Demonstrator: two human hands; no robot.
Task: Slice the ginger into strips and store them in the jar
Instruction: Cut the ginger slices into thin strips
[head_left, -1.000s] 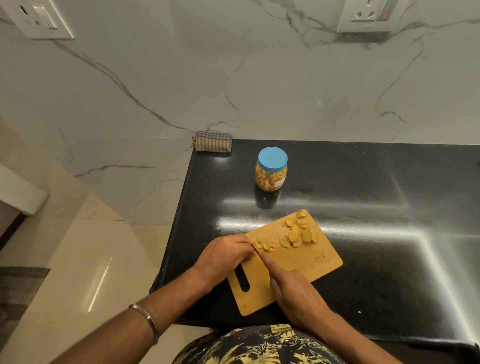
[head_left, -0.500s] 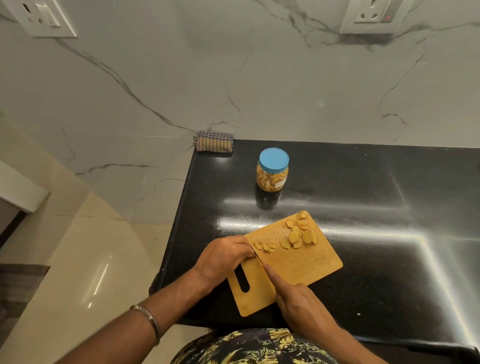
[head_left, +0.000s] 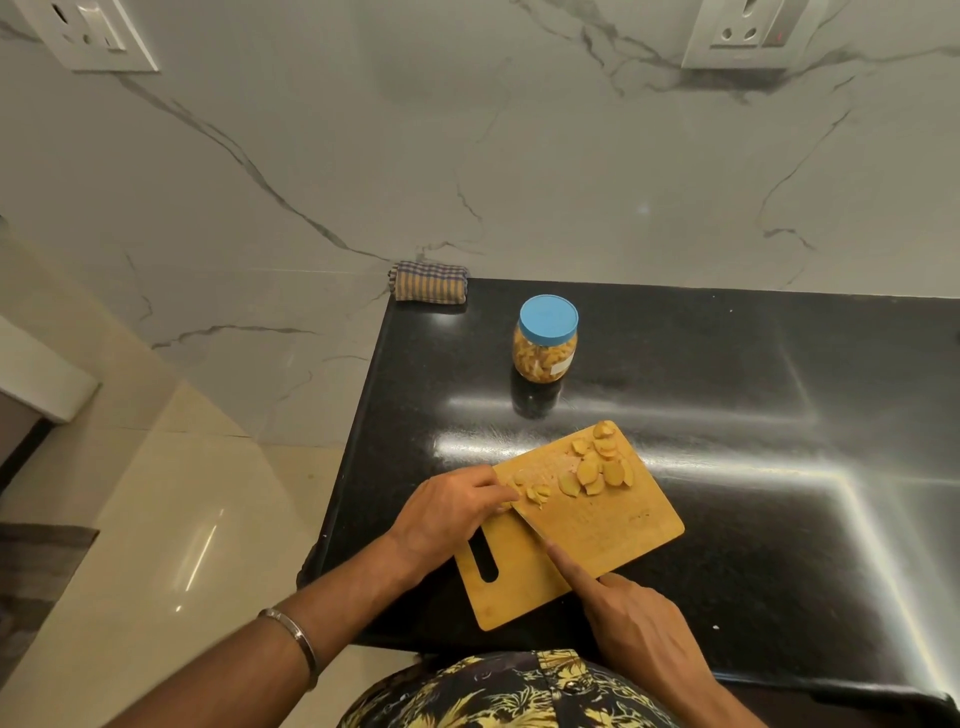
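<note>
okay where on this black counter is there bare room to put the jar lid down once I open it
The counter is bare right of the jar and right of the cutting board, out to the frame edge. The strip between jar and board is narrower. Crowded: the board's left end, with ginger slices, left hand, knife, right hand.

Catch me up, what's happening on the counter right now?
A person is cutting ginger on a wooden cutting board on the black counter. The left hand pins a small piece at the board's left edge while the right hand holds a knife, forefinger along its spine. A pile of ginger slices waits at the board's far corner. The jar, already holding ginger pieces, stands behind the board with its blue lid on.
</note>
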